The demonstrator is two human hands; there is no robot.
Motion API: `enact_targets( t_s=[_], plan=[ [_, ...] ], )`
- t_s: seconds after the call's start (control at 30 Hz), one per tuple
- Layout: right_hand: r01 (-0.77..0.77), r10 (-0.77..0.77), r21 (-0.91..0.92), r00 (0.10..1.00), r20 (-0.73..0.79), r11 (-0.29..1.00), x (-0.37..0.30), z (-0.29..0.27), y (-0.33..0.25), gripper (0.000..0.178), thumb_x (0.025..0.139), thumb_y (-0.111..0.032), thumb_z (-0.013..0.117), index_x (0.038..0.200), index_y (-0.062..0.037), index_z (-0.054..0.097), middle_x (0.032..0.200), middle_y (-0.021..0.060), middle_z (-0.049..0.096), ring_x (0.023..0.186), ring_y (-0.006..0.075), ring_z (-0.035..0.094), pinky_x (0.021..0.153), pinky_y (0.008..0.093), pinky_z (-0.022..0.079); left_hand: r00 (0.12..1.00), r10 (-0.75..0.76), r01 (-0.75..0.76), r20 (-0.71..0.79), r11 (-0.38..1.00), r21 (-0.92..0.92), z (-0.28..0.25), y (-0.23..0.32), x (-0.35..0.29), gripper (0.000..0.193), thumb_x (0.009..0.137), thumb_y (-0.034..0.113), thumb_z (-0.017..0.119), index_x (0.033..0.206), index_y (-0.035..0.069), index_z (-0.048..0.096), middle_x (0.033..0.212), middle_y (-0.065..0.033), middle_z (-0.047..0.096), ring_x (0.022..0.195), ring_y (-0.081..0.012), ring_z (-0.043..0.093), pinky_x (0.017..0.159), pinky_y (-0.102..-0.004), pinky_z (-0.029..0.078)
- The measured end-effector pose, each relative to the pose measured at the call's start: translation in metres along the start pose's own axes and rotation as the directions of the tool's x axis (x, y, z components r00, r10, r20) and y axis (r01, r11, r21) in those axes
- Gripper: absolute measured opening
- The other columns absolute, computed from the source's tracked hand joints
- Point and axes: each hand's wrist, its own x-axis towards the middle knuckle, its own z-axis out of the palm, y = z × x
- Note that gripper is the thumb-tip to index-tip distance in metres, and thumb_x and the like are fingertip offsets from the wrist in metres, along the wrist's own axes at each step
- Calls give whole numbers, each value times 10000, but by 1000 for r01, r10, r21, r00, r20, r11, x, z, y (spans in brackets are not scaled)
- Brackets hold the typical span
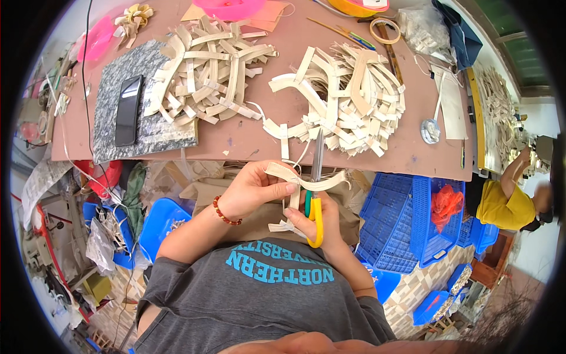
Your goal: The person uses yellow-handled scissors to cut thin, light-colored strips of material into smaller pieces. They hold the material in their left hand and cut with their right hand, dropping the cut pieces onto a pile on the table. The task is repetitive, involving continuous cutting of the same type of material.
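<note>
My left hand [250, 192] pinches a cream fabric strap piece [282, 173] in front of the table's near edge. The piece has several arms, and some hang down between my two hands. In my right hand [327, 221] is a pair of scissors [317, 162] with yellow and green handles, its blades pointing away from me. The strap piece crosses the scissors near their pivot; I cannot tell whether the blades are cutting it. Beyond my hands, one heap of similar strap pieces [365, 94] lies on the right and another heap [206, 74] on the left.
A black phone [128, 112] rests on a speckled stone slab [109, 133] at the table's left. Toward the far right are a tape roll [385, 30], a plastic bag [425, 29] and pens [361, 40]. Blue crates [386, 218] stand right, below the table; a person in yellow [504, 203] works beyond.
</note>
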Motion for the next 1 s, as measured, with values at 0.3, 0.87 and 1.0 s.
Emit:
enact_targets(
  t_s=[0.3, 0.87, 1.0],
  plan=[
    [-30, 16, 55, 971, 237, 998, -5, -29, 18, 466, 772, -469, 679, 889, -46, 522, 719, -2, 498, 635, 72, 452, 566, 218, 384, 992, 55, -45, -114, 995, 90, -2, 1, -5, 140, 904, 134, 568, 1005, 37, 580, 885, -24, 634, 764, -65, 585, 672, -220, 496],
    [-167, 72, 167, 882, 465, 972, -11, -20, 9, 766, 729, -758, 474, 950, -25, 489, 768, 4, 452, 670, 79, 419, 585, 221, 359, 969, 192, -142, -158, 949, 280, 9, 16, -9, 78, 899, 124, 579, 897, 50, 553, 733, 53, 552, 599, 12, 465, 499, -150, 376],
    [-119, 67, 94, 900, 431, 988, -11, -21, 15, 728, 736, -739, 490, 919, -35, 492, 715, 1, 449, 636, 84, 425, 565, 232, 365, 972, 178, -130, -151, 950, 283, 7, 17, -9, 91, 894, 124, 588, 861, 50, 547, 703, 60, 536, 583, 14, 451, 489, -155, 364]
  ],
)
